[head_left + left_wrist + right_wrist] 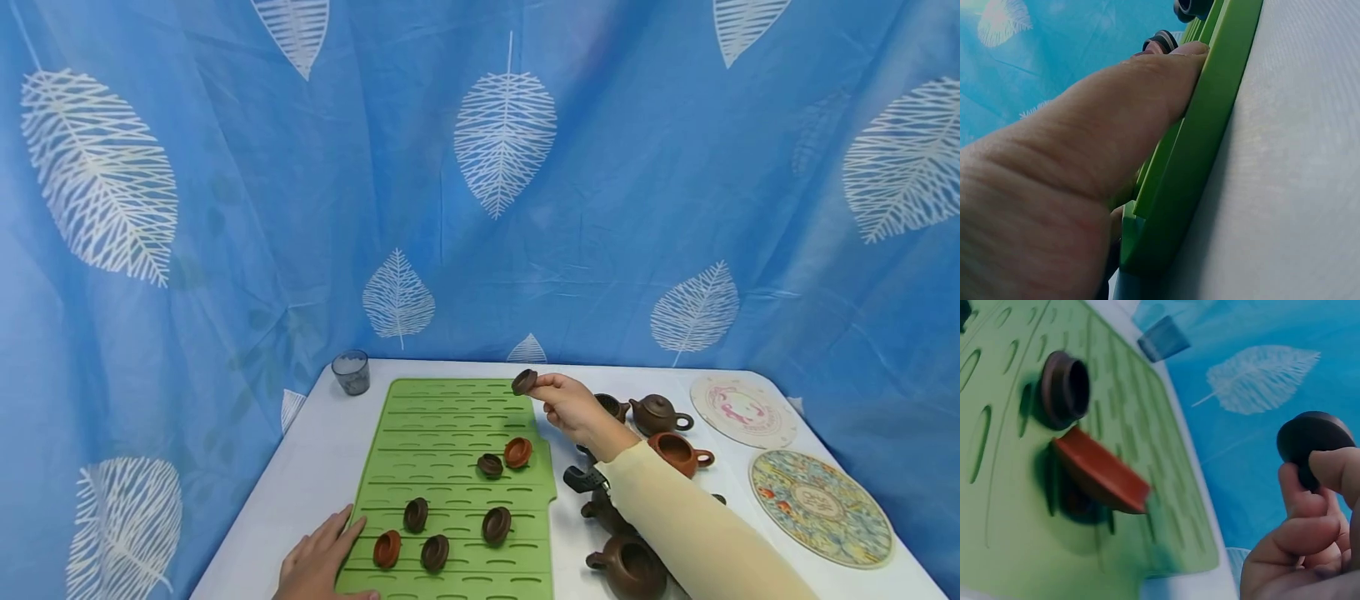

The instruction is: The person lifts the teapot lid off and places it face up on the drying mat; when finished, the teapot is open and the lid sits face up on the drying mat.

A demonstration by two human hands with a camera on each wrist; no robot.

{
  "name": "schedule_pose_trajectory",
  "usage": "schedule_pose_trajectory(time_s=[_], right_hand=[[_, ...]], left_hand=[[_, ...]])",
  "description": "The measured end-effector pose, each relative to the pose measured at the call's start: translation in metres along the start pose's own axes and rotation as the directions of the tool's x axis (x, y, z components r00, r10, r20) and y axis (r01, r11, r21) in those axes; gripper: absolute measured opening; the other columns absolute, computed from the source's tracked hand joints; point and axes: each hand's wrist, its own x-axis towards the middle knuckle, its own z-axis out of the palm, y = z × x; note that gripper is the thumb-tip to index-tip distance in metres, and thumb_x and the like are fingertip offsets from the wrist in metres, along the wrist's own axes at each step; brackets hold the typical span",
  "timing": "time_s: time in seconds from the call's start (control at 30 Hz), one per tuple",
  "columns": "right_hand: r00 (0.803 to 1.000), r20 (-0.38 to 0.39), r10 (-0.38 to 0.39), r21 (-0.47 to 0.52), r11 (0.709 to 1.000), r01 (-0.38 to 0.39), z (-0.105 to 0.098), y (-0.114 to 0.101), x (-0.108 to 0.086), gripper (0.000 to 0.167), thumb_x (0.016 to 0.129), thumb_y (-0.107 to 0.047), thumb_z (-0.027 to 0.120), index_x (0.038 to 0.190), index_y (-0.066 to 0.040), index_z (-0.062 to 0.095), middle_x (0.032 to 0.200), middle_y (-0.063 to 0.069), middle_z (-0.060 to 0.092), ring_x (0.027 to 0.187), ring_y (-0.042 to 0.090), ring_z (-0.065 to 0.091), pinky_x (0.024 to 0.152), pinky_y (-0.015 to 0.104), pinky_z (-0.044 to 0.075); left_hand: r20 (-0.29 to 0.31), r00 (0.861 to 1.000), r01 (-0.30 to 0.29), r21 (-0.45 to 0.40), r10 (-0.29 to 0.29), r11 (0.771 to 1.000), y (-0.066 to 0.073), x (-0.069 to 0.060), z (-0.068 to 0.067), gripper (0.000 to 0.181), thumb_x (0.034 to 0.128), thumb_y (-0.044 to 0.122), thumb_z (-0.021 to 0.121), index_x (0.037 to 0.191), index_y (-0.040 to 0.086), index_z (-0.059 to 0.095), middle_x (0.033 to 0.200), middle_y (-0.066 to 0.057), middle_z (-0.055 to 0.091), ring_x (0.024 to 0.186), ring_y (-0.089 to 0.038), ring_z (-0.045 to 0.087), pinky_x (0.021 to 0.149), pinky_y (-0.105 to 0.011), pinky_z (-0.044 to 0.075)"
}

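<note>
My right hand (573, 408) is raised over the far right edge of the green ribbed mat (442, 425). Between its fingers and thumb it pinches a dark brown teapot lid (524, 382) by the knob, as the right wrist view shows with the lid (1313, 439). On the mat lie an orange-brown lid (517, 452) and a small dark lid (490, 466), with several more lids nearer the front, among them a reddish lid (387, 549). My left hand (318, 557) rests on the mat's near left edge, fingers extended, its thumb (1147, 94) touching the rim.
Right of the mat stand several lidless teapots, including a reddish one (675, 452) and a dark one (632, 567), partly behind my sleeve. A dark teapot (657, 414) has its lid on. Two round mats (821, 508) lie far right. A grey glass (351, 372) stands back left.
</note>
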Motion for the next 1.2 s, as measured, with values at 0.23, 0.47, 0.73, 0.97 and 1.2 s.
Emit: schedule_pose_trajectory(time_s=[0.23,0.47,0.73,0.97,1.2], right_hand=[[1.0,-0.004,0.02,-0.197,0.98,-0.02,0.013,0.02,0.012,0.016,0.101,-0.016,0.071,0.113,-0.007,0.069,0.113,0.008,0.07,0.048,0.008,0.03,0.041,0.02,0.026],[0.999,-0.02,0.044,-0.312,0.949,-0.048,0.021,0.032,0.019,0.011,0.098,-0.014,0.074,0.107,-0.008,0.072,0.11,0.005,0.068,0.05,0.008,0.029,0.043,0.02,0.03],[0.999,-0.007,0.044,-0.409,0.911,-0.043,0.023,0.037,0.016,0.006,0.099,-0.009,0.071,0.104,-0.008,0.069,0.095,0.004,0.065,0.059,0.013,0.042,0.046,0.021,0.034],[0.999,-0.033,0.013,-0.472,0.881,-0.028,0.026,0.038,0.015,0.005,0.097,-0.005,0.07,0.1,-0.006,0.066,0.097,0.007,0.062,0.062,0.015,0.043,0.048,0.023,0.037],[0.997,-0.079,0.008,-0.516,0.855,-0.047,0.028,0.04,0.015,0.009,0.097,-0.003,0.07,0.091,-0.007,0.063,0.091,0.008,0.059,0.069,0.019,0.05,0.051,0.024,0.043]], left_hand=[[0.002,1.0,0.017,0.015,-0.017,1.0,-0.002,0.003,0.001,0.107,0.0776,0.07,0.081,0.157,0.006,0.048,0.167,-0.025,0.034,0.149,-0.056,0.032,0.118,-0.086,0.024],[-0.001,1.0,0.019,0.006,-0.019,1.0,-0.002,0.004,0.001,0.106,0.0782,0.069,0.081,0.157,0.007,0.048,0.167,-0.024,0.034,0.149,-0.056,0.032,0.117,-0.087,0.024],[-0.003,1.0,0.018,0.011,-0.018,1.0,-0.003,0.004,0.002,0.107,0.0771,0.071,0.081,0.156,0.006,0.049,0.166,-0.024,0.035,0.149,-0.055,0.033,0.115,-0.086,0.026],[0.003,1.0,0.018,0.002,-0.018,1.0,-0.001,0.003,0.001,0.107,0.0781,0.071,0.08,0.157,0.007,0.048,0.168,-0.024,0.033,0.15,-0.055,0.031,0.118,-0.086,0.023],[0.003,1.0,0.018,0.006,-0.019,1.0,0.0,0.001,0.002,0.106,0.079,0.069,0.08,0.157,0.006,0.047,0.168,-0.024,0.032,0.151,-0.055,0.03,0.119,-0.086,0.021]])
